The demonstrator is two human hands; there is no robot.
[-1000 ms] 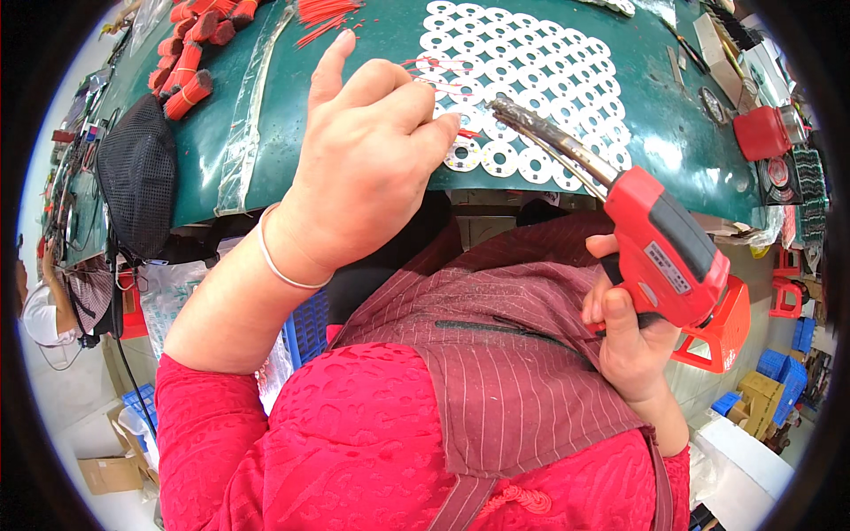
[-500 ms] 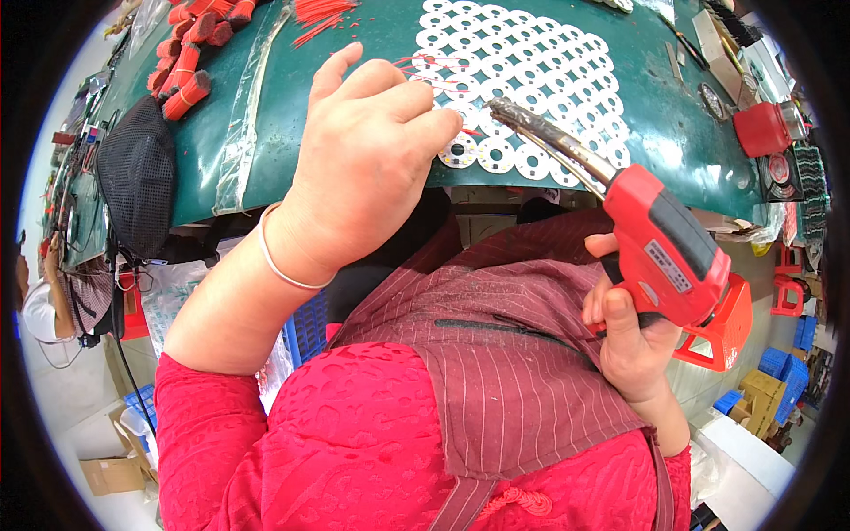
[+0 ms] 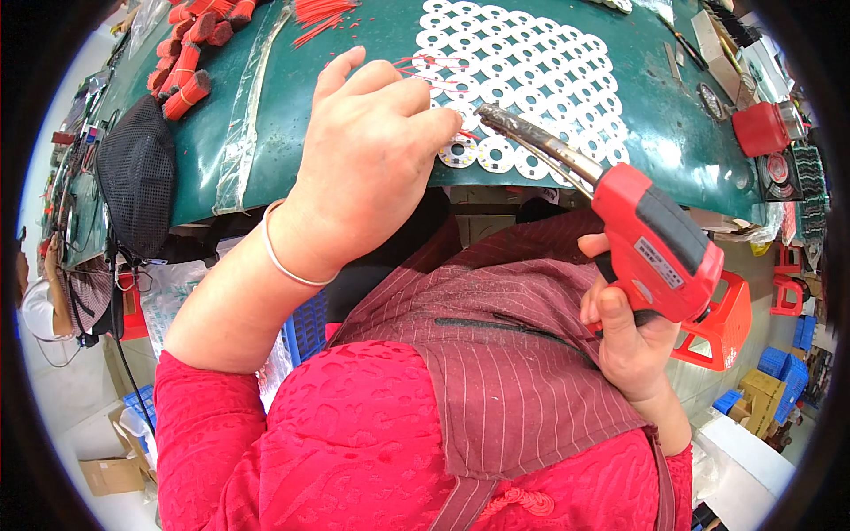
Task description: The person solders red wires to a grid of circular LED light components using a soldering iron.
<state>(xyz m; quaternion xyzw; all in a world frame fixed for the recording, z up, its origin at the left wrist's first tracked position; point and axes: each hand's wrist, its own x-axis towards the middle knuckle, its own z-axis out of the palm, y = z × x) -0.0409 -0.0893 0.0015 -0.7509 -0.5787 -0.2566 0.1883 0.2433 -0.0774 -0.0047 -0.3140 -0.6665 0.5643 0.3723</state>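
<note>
My left hand point(image 3: 367, 150) is raised over the near edge of the table, fingers curled in. A short end of red wire point(image 3: 469, 135) pokes out past its fingertips, so the hand seems closed on it, though most of the grip is hidden behind the knuckles. In my right hand point(image 3: 624, 332) is a red and black soldering gun point(image 3: 660, 243), its dark tip point(image 3: 487, 112) pointing up and left towards my left fingers. Below that tip lie round white LED boards point(image 3: 496, 155) with centre holes, laid edge to edge in rows. Thin red wires point(image 3: 443, 64) rest across some boards.
Bundles of red wire point(image 3: 184, 71) and loose red wires point(image 3: 319, 18) lie at the far left of the green table point(image 3: 257, 168). A black mesh item point(image 3: 137, 177) hangs at the left edge. On the right stand a red bottle point(image 3: 761, 128) and, lower, a red stool point(image 3: 722, 323).
The soldering gun has shifted slightly left, bringing its tip nearer my left fingers. My left hand stays almost in the same place.
</note>
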